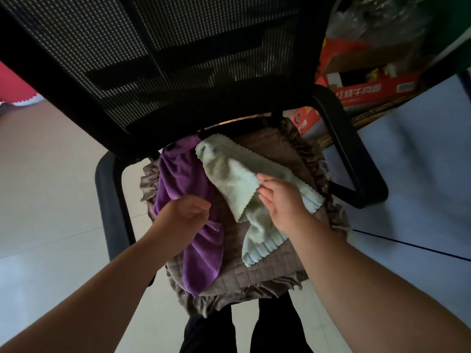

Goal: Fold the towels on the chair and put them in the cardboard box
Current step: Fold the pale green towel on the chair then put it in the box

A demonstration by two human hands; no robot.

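Two towels lie crumpled on the seat of a black mesh-backed chair point(158, 59), over a brown quilted cushion point(254, 266) with a ruffled edge that covers the seat; the purple towel point(183, 179) runs along the left side of the cushion, from just under the backrest down toward the front edge, bunched and twisted along its length; the pale green towel point(229, 169) lies beside it toward the right, also stretched from back to front, its scalloped hem showing along the upper side and at the lower end; the two towels touch near the backrest, where the green one overlaps the purple. The left hand point(186, 210) is over the middle of the purple towel, its fingers curled loosely into a near fist; whether it actually pinches the cloth cannot be told, since the fingertips are turned under. The right hand point(280, 197) rests on the green towel, thumb and fingers closing on a fold of it near the middle, so the cloth puckers at the fingertips. Both bare forearms reach in from the bottom corners; dark trouser legs point(254, 332) show below the front of the cushion. Behind the chair's right armrest point(349, 149), a red printed cardboard box point(367, 90) sits open on the floor, well apart from the towels, with crumpled clear plastic above it.
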